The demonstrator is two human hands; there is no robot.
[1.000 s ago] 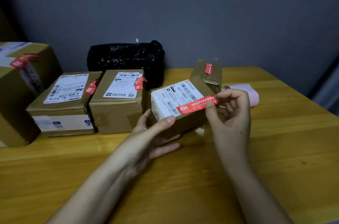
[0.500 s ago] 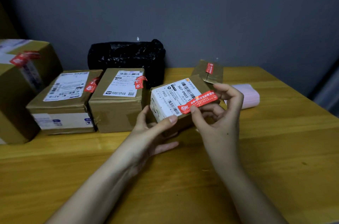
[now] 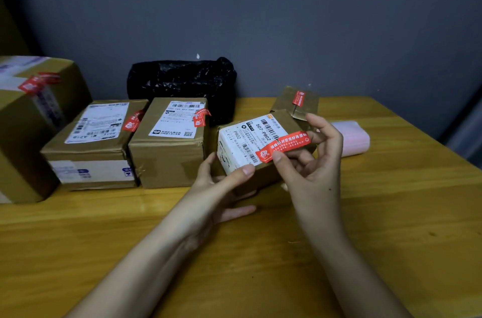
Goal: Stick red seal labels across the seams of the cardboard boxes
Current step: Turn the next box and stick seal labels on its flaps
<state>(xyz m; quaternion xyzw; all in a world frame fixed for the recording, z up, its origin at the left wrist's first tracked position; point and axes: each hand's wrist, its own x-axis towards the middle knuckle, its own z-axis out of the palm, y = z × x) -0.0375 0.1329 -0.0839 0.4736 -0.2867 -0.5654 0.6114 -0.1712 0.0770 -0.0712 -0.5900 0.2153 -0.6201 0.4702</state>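
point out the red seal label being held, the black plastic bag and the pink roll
red paper seal label point(image 3: 284, 146), head view, middle of the strip
crinkled black plastic bag point(image 3: 182, 80), head view, its front face
pale pink roll point(image 3: 352, 138), head view, its top side

The large box point(image 3: 34, 130) at far left is cut off by the frame edge, its top label blurred. The left hand point(image 3: 221, 187) hides the held box's point(image 3: 250, 145) lower front; its fingers vanish beneath. The black bag point(image 3: 182, 80) is partly behind two boxes. Small print on the red label point(image 3: 284, 146) is unreadable.
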